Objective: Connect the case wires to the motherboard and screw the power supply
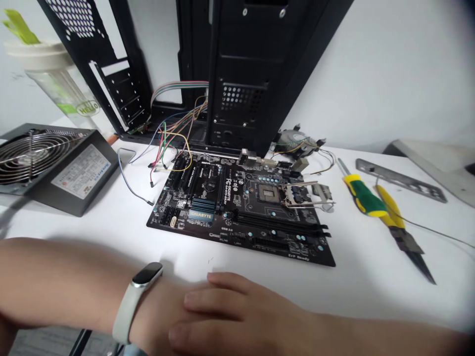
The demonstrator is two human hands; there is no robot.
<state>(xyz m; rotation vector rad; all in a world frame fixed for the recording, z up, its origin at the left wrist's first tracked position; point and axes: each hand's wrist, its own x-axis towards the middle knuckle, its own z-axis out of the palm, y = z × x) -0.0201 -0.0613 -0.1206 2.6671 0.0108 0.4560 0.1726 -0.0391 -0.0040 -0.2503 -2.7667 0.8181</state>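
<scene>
A black motherboard (237, 207) lies flat on the white table, its CPU socket (269, 193) showing and the metal retention frame (308, 194) raised off it. In front of the board, my right hand (237, 311) rests over my left wrist, its fingers slightly apart and no object visible in them. A watch with a pale band (128, 309) is on my left wrist. My left hand (159, 316) is mostly covered by the right, so its fingers are hidden. Both hands are nearest the board's front edge without touching it.
Behind the board stands a black computer case (245, 64) with loose wires (178, 126). The power supply (74, 168) and a bottle (59, 74) are left. A CPU cooler (297, 141), screwdriver (363, 195), pliers (403, 232) and metal plate (401, 179) are right.
</scene>
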